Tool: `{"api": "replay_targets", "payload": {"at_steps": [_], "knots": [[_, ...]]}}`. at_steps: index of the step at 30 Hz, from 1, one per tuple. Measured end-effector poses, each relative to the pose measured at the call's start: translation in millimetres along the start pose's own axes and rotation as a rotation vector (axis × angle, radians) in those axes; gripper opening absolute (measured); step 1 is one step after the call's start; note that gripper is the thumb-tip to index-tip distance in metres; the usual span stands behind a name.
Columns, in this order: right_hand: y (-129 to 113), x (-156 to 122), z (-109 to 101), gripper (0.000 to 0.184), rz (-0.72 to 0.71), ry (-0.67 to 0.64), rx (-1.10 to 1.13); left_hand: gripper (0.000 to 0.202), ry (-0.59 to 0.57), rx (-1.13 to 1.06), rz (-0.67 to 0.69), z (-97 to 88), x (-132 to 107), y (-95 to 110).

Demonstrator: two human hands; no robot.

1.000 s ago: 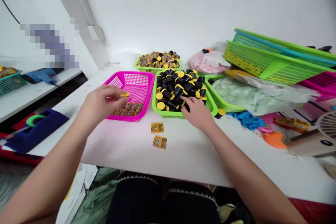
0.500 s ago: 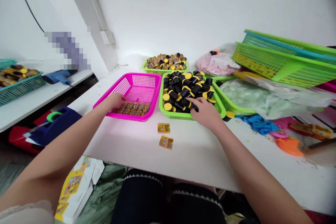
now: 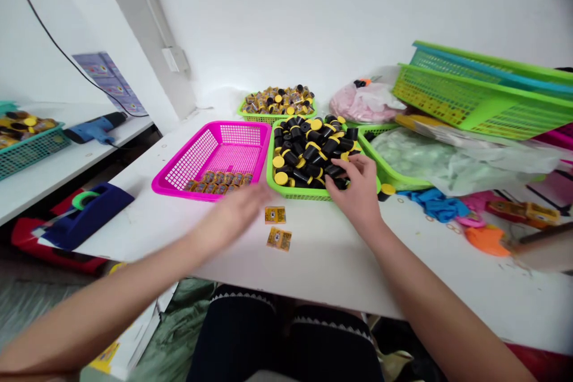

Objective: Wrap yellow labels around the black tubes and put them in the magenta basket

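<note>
My left hand [image 3: 239, 209] hovers over the white table [image 3: 322, 262], just left of two small yellow labels [image 3: 277, 227]; it is smeared by motion, so its fingers are unclear. My right hand [image 3: 356, 191] reaches into the green basket [image 3: 308, 193] of black tubes with yellow caps [image 3: 308, 149], fingers curled on a black tube at the near right corner. A pink basket [image 3: 197, 155] to the left holds a row of labelled tubes [image 3: 219, 179] along its near side.
A further green basket of labelled tubes [image 3: 277, 101] sits at the back. Stacked green and blue baskets [image 3: 478, 95], plastic bags [image 3: 447, 161] and blue and orange bits lie at the right. A blue tape dispenser [image 3: 85, 212] stands on the left.
My left hand has left the pink basket and swung right toward the two labels on the table. My right hand stays at the green basket's near right corner.
</note>
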State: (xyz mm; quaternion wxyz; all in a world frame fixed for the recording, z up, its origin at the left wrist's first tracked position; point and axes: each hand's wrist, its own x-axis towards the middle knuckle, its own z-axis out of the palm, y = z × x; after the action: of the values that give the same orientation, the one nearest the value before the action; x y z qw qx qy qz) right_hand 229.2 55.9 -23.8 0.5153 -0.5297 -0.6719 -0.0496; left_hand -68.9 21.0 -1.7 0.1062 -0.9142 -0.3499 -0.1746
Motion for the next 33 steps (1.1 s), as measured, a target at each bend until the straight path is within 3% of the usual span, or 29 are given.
{"api": "replay_targets", "payload": {"at_steps": [1,3,6,10,14,19,22,25,28,31,33], "knots": [[1,-3,0,0.029,-0.027,0.02,0.005,0.044,-0.045,-0.013,0.082,11.1,-10,26],[2,-7,-2,0.027,-0.066,0.032,-0.019,0.058,-0.14,0.018,0.068,33.7,-31,68],[0,-10,-5,0.026,-0.121,0.055,-0.057,0.079,-0.232,0.107,0.039,53.9,-60,106],[-5,-10,-9,0.023,-0.192,0.132,-0.014,0.045,-0.172,0.211,0.178,41.5,-88,122],[-11,-9,-15,0.028,-0.214,0.16,0.033,0.046,-0.221,0.025,0.255,7.7,-87,114],[-25,-12,-22,0.033,-0.298,0.074,0.122,0.04,-0.096,-0.23,0.126,-17.9,-36,76],[-28,-15,-22,0.037,-0.319,0.018,0.144,0.031,-0.141,-0.152,0.091,-13.0,-7,64],[-25,-15,-20,0.038,-0.312,0.015,0.129,0.027,-0.395,-0.086,0.039,0.3,5,67],[-22,-15,-19,0.038,-0.288,0.027,0.119,0.026,-0.609,-0.209,-0.079,8.8,5,68],[-22,-17,-19,0.037,-0.273,0.004,0.125,0.026,-0.614,-0.478,-0.188,8.9,7,61],[-24,-19,-18,0.04,-0.204,-0.031,0.184,0.025,-0.483,-0.6,-0.166,5.7,13,54]]}}
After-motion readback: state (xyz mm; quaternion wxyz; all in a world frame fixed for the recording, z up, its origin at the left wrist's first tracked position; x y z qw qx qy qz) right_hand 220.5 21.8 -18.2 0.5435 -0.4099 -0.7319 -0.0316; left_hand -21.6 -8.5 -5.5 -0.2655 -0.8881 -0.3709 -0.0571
